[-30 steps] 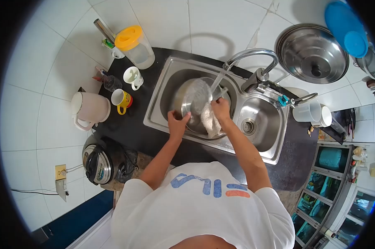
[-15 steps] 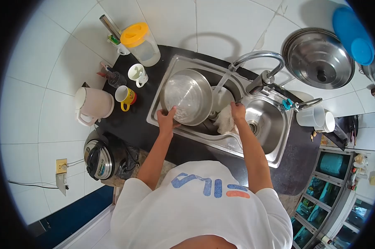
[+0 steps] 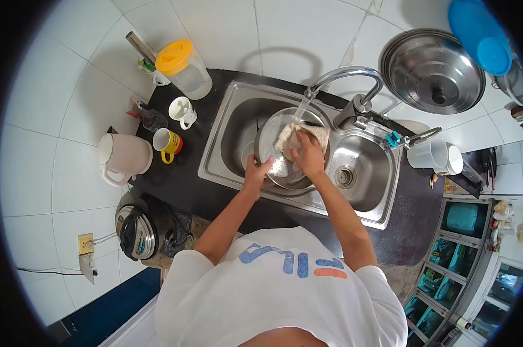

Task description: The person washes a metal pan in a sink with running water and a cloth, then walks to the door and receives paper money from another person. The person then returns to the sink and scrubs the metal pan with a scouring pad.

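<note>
A round, shallow metal pan (image 3: 268,137) is held in the left basin of the steel sink (image 3: 220,151), under the stream from the tap (image 3: 348,72). My left hand (image 3: 257,173) grips its near left edge, thumb over the rim. With my right hand (image 3: 309,155) I press a pale, crumpled cloth (image 3: 321,136) against the pan's inner surface. The fingers of that hand are bent over the cloth. Part of another dish (image 3: 247,154) shows at the pan's left, mostly hidden beneath it.
Left of the sink are a yellow-lidded pitcher (image 3: 186,69), a white mug (image 3: 183,112), a yellow-red mug (image 3: 167,144), a pale kettle (image 3: 124,157) and a cooker (image 3: 137,231). A large metal lid (image 3: 432,72) leans behind the sink; white containers (image 3: 429,156) stand at right.
The pan has moved right, under the running water, and both hands have gone with it. My right hand has brought the cloth from beside the pan onto its inner surface.
</note>
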`<move>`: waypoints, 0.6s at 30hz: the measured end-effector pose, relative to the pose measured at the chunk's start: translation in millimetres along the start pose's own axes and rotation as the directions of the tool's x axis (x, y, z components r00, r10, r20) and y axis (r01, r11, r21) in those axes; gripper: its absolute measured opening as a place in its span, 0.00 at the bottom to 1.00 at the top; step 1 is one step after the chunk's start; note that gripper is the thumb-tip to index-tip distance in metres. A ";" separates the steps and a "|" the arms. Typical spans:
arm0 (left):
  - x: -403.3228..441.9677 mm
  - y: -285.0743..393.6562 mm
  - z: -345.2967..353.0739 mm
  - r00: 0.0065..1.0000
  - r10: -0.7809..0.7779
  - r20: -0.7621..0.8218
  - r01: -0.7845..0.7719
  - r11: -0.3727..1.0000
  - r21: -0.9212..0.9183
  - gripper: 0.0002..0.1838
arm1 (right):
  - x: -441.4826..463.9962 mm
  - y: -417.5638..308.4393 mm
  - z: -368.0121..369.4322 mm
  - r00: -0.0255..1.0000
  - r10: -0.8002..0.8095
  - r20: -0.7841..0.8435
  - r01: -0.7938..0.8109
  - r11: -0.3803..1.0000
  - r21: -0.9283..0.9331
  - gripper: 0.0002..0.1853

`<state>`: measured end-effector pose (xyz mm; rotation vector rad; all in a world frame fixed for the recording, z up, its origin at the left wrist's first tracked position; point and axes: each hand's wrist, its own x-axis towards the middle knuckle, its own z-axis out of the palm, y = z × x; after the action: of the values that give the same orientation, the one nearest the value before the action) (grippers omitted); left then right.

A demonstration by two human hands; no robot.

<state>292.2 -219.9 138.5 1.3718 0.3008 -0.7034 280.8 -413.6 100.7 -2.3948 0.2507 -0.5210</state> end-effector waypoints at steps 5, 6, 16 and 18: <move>-3.4 1.8 -3.0 0.989 0.068 0.134 -0.076 0.996 0.055 0.42 | 15.7 -3.0 3.1 0.953 0.298 -0.060 -0.304 0.943 -0.136 0.25; 2.8 -2.2 -7.4 0.984 0.088 0.155 -0.100 0.993 0.070 0.42 | 23.7 -6.6 0.4 0.895 0.446 0.018 -0.444 0.894 -0.059 0.23; -6.7 49.3 -7.1 0.966 -0.017 0.257 -0.048 0.968 0.246 0.49 | 29.2 -49.4 39.5 0.986 0.071 -0.150 -0.030 0.965 0.259 0.24; 19.9 22.5 -20.2 0.956 0.045 0.289 -0.100 0.979 0.176 0.47 | 17.5 -61.1 35.5 0.999 -0.028 -0.029 0.037 0.929 0.368 0.25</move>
<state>325.3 -205.2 140.5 1.4304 -0.0471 -0.8728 314.5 -352.3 120.7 -2.0303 0.1103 -0.5580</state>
